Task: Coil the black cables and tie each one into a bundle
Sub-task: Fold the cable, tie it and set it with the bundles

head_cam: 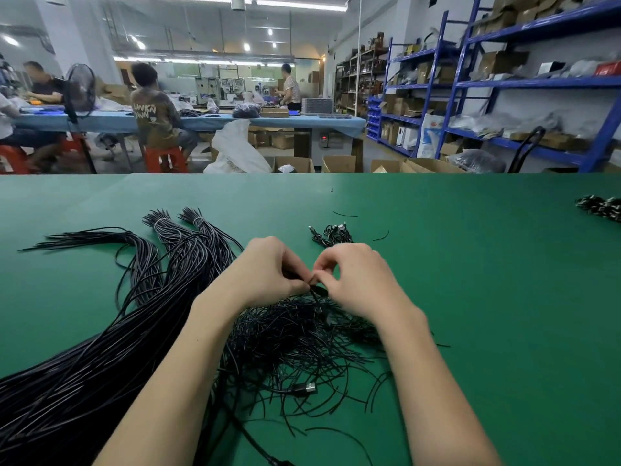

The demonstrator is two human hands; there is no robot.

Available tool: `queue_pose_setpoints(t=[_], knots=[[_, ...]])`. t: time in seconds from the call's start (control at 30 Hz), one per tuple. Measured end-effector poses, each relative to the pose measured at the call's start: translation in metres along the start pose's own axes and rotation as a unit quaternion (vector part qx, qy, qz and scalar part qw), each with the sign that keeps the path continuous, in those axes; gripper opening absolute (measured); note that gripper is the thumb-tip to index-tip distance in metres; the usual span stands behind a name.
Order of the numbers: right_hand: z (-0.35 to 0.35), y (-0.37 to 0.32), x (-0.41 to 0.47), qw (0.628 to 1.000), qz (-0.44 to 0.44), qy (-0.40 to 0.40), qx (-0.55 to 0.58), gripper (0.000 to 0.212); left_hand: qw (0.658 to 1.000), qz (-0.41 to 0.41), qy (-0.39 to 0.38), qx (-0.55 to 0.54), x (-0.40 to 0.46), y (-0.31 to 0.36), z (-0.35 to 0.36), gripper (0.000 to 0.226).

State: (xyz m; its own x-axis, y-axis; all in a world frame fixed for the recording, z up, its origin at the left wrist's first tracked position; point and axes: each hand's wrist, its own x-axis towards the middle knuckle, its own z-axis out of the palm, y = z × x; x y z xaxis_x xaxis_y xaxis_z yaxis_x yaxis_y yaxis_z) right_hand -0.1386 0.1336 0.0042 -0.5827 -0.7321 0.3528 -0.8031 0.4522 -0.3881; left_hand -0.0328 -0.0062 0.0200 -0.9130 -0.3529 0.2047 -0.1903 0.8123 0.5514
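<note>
Pinching coiled black cable (314,286) between both hands above tie pile (302,338) | left hand (268,269) closed on coil from left | right hand (353,277) closed on tie end, equally near | coil axis apparently toward viewer | loose cables (100,348) lie left on tabletop (487,297)

Both hands meet mid-surface over the green table (470,264): left hand (268,267) & right hand (356,277) pinch a small black cable bundle (317,290) betw. fingertips. Loose tie pile (302,338) lies under wrists. Long black cables (100,348) run toward near-left corner. Finished bundles (331,234) just beyond hands; more (601,206) at right edge.
</note>
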Motion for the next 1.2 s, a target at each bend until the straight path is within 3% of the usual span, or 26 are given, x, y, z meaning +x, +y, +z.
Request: queue_pose_setpoints(t=[0.13, 0.33, 0.43, 0.67, 0.87, 1.03, 1.2], knots=[[0.015, -0.019, 0.004, 0.992, 0.013, 0.125, -0.021, 0.014, 0.992, -0.016, 0.124, -0.023, 0.003, -0.002, 0.007, 0.013], [0.023, -0.015, 0.001, 0.977, 0.041, 0.202, 0.047, 0.012, 0.966, -0.008, 0.239, -0.099, 0.007, 0.005, 0.03, 0.009], [0.028, -0.013, 0.002, 0.964, 0.033, 0.226, 0.132, 0.008, 0.953, -0.023, 0.257, -0.157, 0.008, 0.004, 0.032, 0.008], [0.029, 0.001, 0.004, 0.914, 0.076, 0.175, 0.357, 0.013, 0.934, -0.064, 0.251, -0.247, 0.007, 0.002, 0.033, 0.01], [0.017, 0.012, 0.003, 0.924, 0.074, 0.12, 0.356, 0.025, 0.945, -0.042, 0.241, -0.218, 0.006, 0.007, 0.034, 0.011], [0.013, 0.014, 0.002, 0.907, 0.076, 0.108, 0.399, 0.003, 0.952, -0.001, 0.246, -0.182, 0.004, 0.011, 0.031, 0.009], [0.016, 0.017, 0.003, 0.904, 0.075, 0.125, 0.403, 0.006, 0.955, 0.022, 0.246, -0.163, 0.004, 0.012, 0.033, 0.014]])
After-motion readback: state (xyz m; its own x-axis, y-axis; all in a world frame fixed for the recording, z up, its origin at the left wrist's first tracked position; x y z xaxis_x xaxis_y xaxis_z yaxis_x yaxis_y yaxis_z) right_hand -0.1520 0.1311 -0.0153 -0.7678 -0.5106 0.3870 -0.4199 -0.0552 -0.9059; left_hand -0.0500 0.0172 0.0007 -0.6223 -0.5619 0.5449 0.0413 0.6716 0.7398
